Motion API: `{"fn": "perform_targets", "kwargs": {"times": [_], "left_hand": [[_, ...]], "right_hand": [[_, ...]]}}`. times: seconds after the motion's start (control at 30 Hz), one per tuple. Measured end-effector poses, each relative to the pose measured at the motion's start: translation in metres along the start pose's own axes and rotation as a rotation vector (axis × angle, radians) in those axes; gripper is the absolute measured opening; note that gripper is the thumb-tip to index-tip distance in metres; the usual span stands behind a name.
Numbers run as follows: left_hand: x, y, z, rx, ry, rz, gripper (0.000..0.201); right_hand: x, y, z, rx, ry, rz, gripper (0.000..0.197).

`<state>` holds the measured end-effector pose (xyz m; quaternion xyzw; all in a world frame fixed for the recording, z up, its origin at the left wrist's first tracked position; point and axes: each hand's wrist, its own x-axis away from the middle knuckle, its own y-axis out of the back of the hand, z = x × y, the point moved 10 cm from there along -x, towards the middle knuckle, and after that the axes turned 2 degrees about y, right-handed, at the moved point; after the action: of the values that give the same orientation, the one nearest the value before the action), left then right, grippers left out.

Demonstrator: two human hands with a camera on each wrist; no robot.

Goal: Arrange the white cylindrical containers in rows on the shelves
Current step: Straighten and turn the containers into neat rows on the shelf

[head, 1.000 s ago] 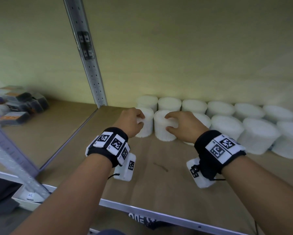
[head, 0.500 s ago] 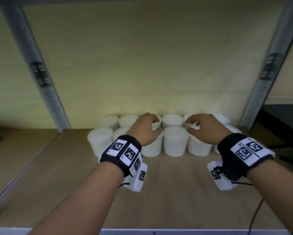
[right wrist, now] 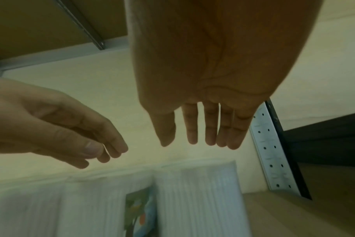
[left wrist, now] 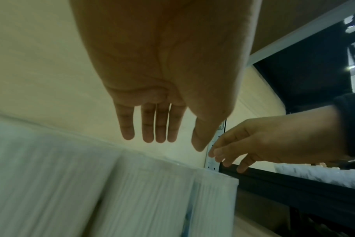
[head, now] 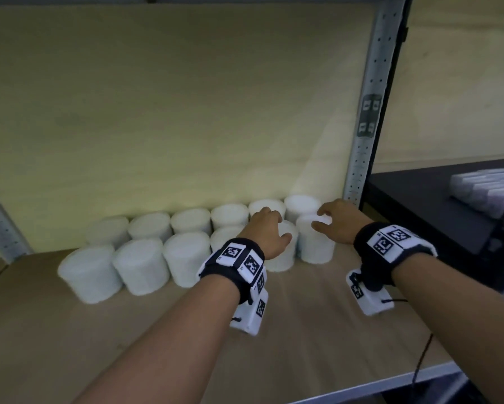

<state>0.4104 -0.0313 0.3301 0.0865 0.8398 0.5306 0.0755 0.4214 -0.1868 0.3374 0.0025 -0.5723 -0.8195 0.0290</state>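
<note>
The white cylindrical containers (head: 141,265) stand upright in two rows at the back of the wooden shelf (head: 303,339), the rear row close against the back panel (head: 172,112) and the front row packed just before it, so each row runs straight and the fronts line up. Both hands hover over the right end of the rows, near the metal upright (head: 364,135). The left hand (head: 266,230) hangs above the second-from-right front container (head: 282,255), fingers straight and relaxed, holding nothing. The right hand (head: 339,220) is likewise loose and empty over the end container (head: 314,243). Both wrist views show the fingers clear of the container tops. Probably the hands are poised to nudge these last two into line.
</note>
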Motion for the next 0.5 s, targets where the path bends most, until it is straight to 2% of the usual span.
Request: {"fn": "perform_targets", "kwargs": {"times": [0.2, 0.5], "left_hand": [[-0.018, -0.016, 0.011, -0.094, 0.073, 0.013, 0.053], [-0.023, -0.017, 0.013, -0.075, 0.06, -0.021, 0.052]], "right_hand": [[-0.012, -0.022, -0.004, 0.126, -0.01, 0.064, 0.061], [-0.016, -0.023, -0.002, 0.157, 0.025, 0.055, 0.06]]}}
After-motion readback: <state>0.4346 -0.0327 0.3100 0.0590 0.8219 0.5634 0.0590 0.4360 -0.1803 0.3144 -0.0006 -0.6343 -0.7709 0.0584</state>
